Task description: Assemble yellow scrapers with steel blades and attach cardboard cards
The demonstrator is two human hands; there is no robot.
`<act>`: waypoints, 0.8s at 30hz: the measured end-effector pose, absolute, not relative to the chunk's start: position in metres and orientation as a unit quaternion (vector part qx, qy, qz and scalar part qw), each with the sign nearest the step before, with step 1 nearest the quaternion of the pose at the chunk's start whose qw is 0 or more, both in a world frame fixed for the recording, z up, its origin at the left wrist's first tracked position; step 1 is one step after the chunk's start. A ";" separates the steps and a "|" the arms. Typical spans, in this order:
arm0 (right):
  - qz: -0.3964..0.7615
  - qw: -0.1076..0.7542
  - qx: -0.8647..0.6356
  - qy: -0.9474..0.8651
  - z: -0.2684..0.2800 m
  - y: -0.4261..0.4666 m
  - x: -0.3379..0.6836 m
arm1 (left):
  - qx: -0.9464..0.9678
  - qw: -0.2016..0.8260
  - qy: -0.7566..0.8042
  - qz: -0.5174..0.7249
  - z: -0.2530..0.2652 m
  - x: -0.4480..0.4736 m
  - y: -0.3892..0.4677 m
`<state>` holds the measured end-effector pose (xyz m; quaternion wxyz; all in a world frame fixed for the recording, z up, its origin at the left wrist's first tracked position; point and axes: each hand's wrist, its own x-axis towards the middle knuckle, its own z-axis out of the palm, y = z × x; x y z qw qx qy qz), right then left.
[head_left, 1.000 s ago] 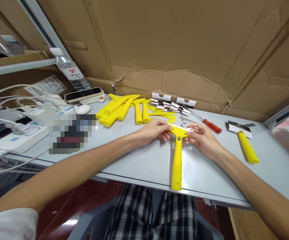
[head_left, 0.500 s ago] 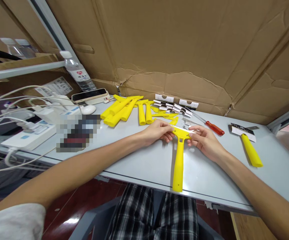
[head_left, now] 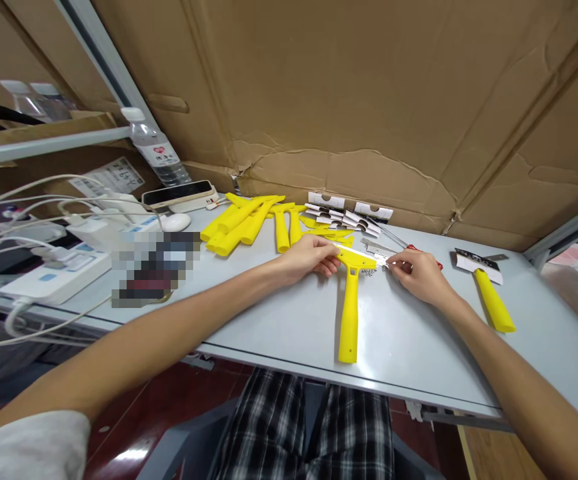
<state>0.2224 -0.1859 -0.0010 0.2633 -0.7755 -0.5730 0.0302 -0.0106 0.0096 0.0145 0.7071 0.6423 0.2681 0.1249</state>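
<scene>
My left hand (head_left: 311, 259) pinches the left end of a yellow scraper's (head_left: 349, 300) wide head. Its handle points toward me over the grey table. Along the head's upper edge runs a thin pale strip. To the right of the head is my right hand (head_left: 421, 275), apart from the scraper, thumb and fingertips pressed together. What they hold, if anything, is too small to make out. Small screws (head_left: 369, 273) lie by the head's right end. A red-handled screwdriver (head_left: 412, 247) lies behind my right hand, its handle partly covered.
Yellow handles (head_left: 241, 223) are piled at the back, beside flat yellow pieces (head_left: 326, 233) and white-and-black card sleeves (head_left: 341, 213). Another scraper (head_left: 493, 300) with a sleeved head lies at right. On the left are a power strip (head_left: 61, 270), cables, a phone (head_left: 179, 194) and a water bottle (head_left: 161, 150).
My right hand has let go of the scraper's right end and moved slightly right, fingertips now pinched together. The scraper, still in my left hand, has shifted slightly left.
</scene>
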 end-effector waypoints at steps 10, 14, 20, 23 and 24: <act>0.036 0.244 -0.759 -0.603 -0.005 -0.185 0.219 | 0.642 0.709 0.267 0.121 0.015 -0.010 0.009; 0.043 0.236 -0.764 -0.599 -0.005 -0.185 0.220 | 0.641 0.710 0.264 0.122 0.016 -0.011 0.009; 0.060 0.233 -0.770 -0.591 -0.004 -0.185 0.221 | 0.643 0.709 0.264 0.121 0.016 -0.011 0.007; 0.066 0.232 -0.775 -0.585 -0.004 -0.185 0.222 | 0.646 0.708 0.258 0.119 0.017 -0.011 0.007; 0.067 0.231 -0.776 -0.583 -0.004 -0.185 0.221 | 0.648 0.707 0.257 0.117 0.017 -0.011 0.007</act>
